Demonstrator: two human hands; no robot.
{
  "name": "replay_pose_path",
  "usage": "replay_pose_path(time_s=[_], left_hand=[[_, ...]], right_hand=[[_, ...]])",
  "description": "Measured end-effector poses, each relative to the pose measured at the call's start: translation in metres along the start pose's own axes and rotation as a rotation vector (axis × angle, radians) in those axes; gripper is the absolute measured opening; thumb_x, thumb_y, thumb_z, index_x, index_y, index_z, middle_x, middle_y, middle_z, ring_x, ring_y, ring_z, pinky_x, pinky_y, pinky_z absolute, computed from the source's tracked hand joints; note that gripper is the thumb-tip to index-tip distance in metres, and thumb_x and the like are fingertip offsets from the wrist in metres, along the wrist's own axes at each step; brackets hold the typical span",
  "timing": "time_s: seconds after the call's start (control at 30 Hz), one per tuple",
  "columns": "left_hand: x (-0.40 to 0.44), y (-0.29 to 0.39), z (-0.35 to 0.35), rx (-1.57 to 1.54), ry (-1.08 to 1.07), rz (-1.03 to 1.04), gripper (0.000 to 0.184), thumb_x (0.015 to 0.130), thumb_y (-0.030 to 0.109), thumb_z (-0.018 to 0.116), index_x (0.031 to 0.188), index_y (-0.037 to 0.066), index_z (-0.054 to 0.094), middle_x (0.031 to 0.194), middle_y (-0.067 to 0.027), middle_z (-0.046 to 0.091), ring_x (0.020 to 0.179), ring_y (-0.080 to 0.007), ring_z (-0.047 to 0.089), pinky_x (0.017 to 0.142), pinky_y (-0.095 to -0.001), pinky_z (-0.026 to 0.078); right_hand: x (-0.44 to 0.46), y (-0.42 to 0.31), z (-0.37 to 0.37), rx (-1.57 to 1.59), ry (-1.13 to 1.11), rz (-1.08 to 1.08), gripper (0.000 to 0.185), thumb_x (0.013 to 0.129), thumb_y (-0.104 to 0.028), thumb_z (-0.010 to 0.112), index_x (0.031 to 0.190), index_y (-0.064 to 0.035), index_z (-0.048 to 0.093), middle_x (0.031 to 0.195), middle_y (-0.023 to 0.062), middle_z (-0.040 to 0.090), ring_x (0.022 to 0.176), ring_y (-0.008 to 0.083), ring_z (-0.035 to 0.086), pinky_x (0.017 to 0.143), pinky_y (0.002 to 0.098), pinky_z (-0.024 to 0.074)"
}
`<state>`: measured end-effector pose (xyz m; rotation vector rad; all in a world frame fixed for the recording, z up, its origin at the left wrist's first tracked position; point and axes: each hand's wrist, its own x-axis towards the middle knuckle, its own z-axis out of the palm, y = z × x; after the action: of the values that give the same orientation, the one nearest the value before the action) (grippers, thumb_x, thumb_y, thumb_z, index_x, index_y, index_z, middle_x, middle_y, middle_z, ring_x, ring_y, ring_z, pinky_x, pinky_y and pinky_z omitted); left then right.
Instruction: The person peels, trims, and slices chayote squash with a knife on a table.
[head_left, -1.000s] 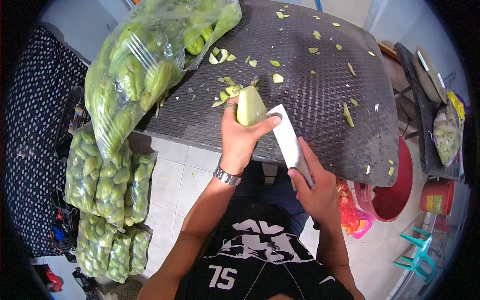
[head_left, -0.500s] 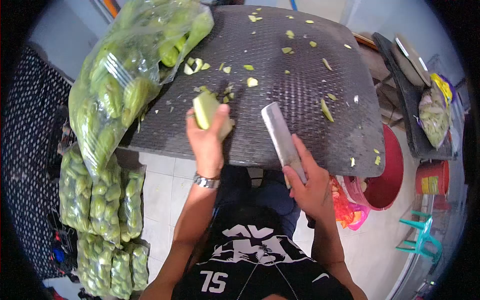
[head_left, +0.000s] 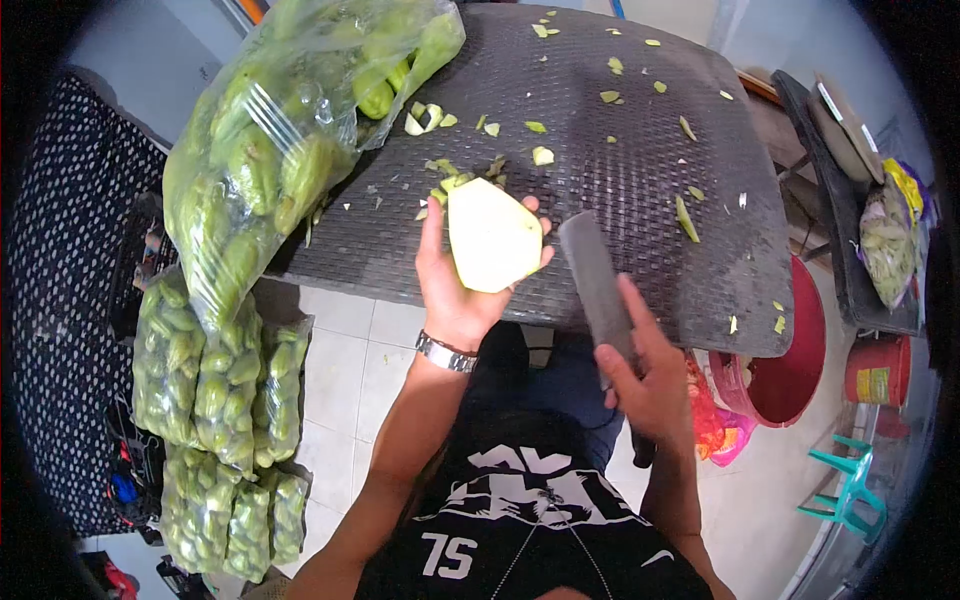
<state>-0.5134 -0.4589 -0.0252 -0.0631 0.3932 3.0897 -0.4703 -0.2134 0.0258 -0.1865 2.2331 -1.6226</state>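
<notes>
My left hand (head_left: 465, 300) holds a pale, peeled vegetable (head_left: 494, 238) from beneath, its broad flat face turned up and the fingertips curled round its right side. In my right hand (head_left: 648, 375) is a wide-bladed knife (head_left: 597, 280), gripped near the handle, its blade pointing up and left. A gap separates the blade from the vegetable. Green peel scraps (head_left: 450, 182) lie just beyond my left hand on the dark woven-pattern table (head_left: 600, 200).
A large clear bag of green vegetables (head_left: 255, 160) rests on the table's left side. Smaller filled bags (head_left: 222, 390) stand on the floor below. To the right are a red tub (head_left: 790, 370), a side table (head_left: 845, 240) with a bag, and a green stool (head_left: 850, 490).
My left hand has turned the vegetable so its broad pale face shows upward. The knife blade has come away from the vegetable since the earliest frame, and the camera view has shifted.
</notes>
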Motion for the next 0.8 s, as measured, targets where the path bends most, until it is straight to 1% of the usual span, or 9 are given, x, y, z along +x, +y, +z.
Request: replay_pose_path(time_s=[0.1,0.23,0.33,0.4,0.5,0.6,0.67,0.73,0.8], left_hand=[[0.003,-0.003,0.006,0.013,0.062,0.053,0.066,0.104,0.062,0.043,0.135,0.007,0.059,0.134,-0.0266,0.062,0.124,-0.0416,0.062,0.107,-0.0578,0.049],[0.005,-0.005,0.005,0.118,0.082,0.113,0.059,0.106,0.057,0.043,0.132,0.006,0.060,0.131,-0.0248,0.065,0.122,-0.0405,0.063,0.105,-0.0546,0.051],[0.004,-0.007,0.005,0.217,0.140,0.153,0.060,0.106,0.056,0.044,0.132,0.004,0.059,0.129,-0.0249,0.066,0.121,-0.0404,0.064,0.104,-0.0566,0.052],[0.000,-0.004,0.007,0.245,0.086,0.092,0.058,0.105,0.051,0.047,0.134,0.002,0.056,0.133,-0.0265,0.063,0.123,-0.0421,0.062,0.105,-0.0589,0.051],[-0.003,0.001,0.001,0.241,-0.019,-0.065,0.056,0.102,0.041,0.053,0.138,-0.002,0.053,0.140,-0.0300,0.056,0.127,-0.0450,0.059,0.106,-0.0618,0.049],[-0.006,-0.011,0.003,0.172,-0.064,-0.238,0.059,0.093,0.028,0.058,0.140,-0.008,0.049,0.150,-0.0342,0.046,0.133,-0.0472,0.053,0.109,-0.0641,0.046],[-0.011,-0.020,0.002,0.183,-0.114,-0.363,0.060,0.091,0.027,0.059,0.139,-0.009,0.050,0.150,-0.0343,0.046,0.134,-0.0457,0.054,0.110,-0.0641,0.045],[-0.019,-0.028,0.009,0.366,-0.026,-0.428,0.063,0.085,0.030,0.063,0.134,-0.009,0.053,0.139,-0.0309,0.058,0.119,-0.0438,0.064,0.105,-0.0529,0.052],[-0.016,-0.026,0.003,0.375,-0.028,-0.550,0.059,0.089,0.022,0.062,0.140,-0.006,0.050,0.137,-0.0260,0.060,0.115,-0.0428,0.067,0.098,-0.0508,0.055]], right_hand=[[-0.002,-0.007,0.016,-0.150,-0.062,-0.018,0.069,0.096,-0.010,0.066,0.159,-0.0123,0.039,0.102,0.0246,0.073,0.078,0.0232,0.074,0.076,0.0380,0.0576],[0.002,0.012,0.022,-0.215,-0.033,-0.208,0.069,0.095,-0.010,0.067,0.159,-0.0110,0.039,0.102,0.0244,0.073,0.078,0.0244,0.074,0.077,0.0387,0.0578],[0.003,0.010,0.022,-0.201,-0.002,-0.154,0.068,0.096,-0.010,0.067,0.158,-0.0092,0.039,0.105,0.0236,0.073,0.080,0.0236,0.074,0.077,0.0386,0.0581],[0.002,0.001,0.021,-0.118,0.033,-0.011,0.066,0.096,-0.011,0.067,0.157,-0.0079,0.041,0.106,0.0218,0.074,0.080,0.0225,0.074,0.074,0.0374,0.0582],[0.021,0.018,0.007,0.165,0.219,0.009,0.049,0.099,-0.011,0.065,0.145,-0.0028,0.050,0.101,0.0164,0.074,0.079,0.0203,0.072,0.070,0.0327,0.0562],[0.064,0.026,-0.008,0.597,0.323,-0.164,0.029,0.101,-0.011,0.064,0.126,-0.0009,0.056,0.095,0.0074,0.071,0.067,0.0097,0.064,0.060,0.0252,0.0514],[0.089,0.017,-0.007,0.610,0.333,-0.235,0.025,0.101,-0.013,0.065,0.121,-0.0012,0.056,0.095,0.0079,0.071,0.072,0.0112,0.066,0.064,0.0258,0.0526],[0.104,0.008,0.004,0.596,0.298,-0.289,0.025,0.101,-0.015,0.066,0.119,-0.0003,0.056,0.096,0.0097,0.072,0.078,0.0123,0.067,0.068,0.0261,0.0529],[0.112,-0.001,0.016,0.558,0.231,-0.332,0.026,0.102,-0.015,0.066,0.118,0.0019,0.056,0.098,0.0128,0.074,0.086,0.0131,0.068,0.073,0.0260,0.0523]])
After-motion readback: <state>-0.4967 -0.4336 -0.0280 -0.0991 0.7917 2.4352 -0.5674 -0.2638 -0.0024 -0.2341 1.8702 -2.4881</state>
